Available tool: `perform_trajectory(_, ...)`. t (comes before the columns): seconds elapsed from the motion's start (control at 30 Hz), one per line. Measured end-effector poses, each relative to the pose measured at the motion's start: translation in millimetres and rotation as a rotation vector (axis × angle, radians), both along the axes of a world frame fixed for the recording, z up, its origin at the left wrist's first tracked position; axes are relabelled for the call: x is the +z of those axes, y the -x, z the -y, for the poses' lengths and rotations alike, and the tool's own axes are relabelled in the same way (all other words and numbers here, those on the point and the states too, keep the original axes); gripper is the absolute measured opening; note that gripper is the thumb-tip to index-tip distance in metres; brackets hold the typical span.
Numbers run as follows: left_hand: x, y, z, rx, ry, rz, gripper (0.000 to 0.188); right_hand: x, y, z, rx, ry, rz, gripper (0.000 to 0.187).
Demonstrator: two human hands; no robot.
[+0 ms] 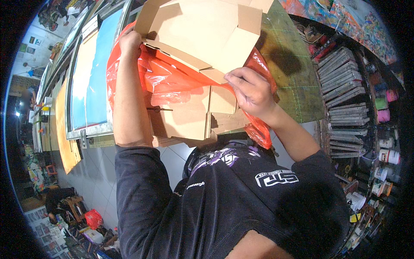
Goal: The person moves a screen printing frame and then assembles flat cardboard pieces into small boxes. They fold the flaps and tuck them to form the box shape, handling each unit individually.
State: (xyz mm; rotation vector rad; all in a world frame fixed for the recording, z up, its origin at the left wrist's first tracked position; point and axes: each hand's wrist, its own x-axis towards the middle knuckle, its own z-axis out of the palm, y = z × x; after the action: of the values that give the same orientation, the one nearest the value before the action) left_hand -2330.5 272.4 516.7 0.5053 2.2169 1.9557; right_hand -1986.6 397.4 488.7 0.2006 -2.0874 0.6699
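An unfolded brown cardboard box, its side flaps raised, tilts at the top of the view. Red plastic bag material stretches beneath and around it. My left hand is closed on the bag beside the box's left flap, its fingertips partly hidden. At the box's near right corner my right hand pinches the bag's edge, thumb and forefinger touching the cardboard. Loose red plastic hangs below that wrist. Nearer to me lies a stack of flat folded cardboard, partly covered by the bag.
A green, grid-lined work surface extends to the right. On the left stands a metal-framed screen with a blue panel. Stacked wooden frames fill a rack at the right, near jars and paint tubs. Clutter covers the lower left floor.
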Motion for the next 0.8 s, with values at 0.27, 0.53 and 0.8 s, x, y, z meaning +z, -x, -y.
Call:
perform_trajectory(0.27,10.7,-15.3,-6.3,0.001,-0.026,0.044,0.039,-0.4,-1.5,-2.7,-0.045,-0.005,0.023,0.019)
perform_trajectory(0.53,31.7,-60.2,-3.7,0.177,0.228,-1.153,0.025,-0.2,-1.5,-3.3,-0.137,0.006,0.052,0.019)
perform_trajectory(0.8,56.1,-174.6,5.9,-0.868,0.349,-1.093,0.019,5.2,-3.2,-7.7,-0.153,-0.111,0.058,0.020)
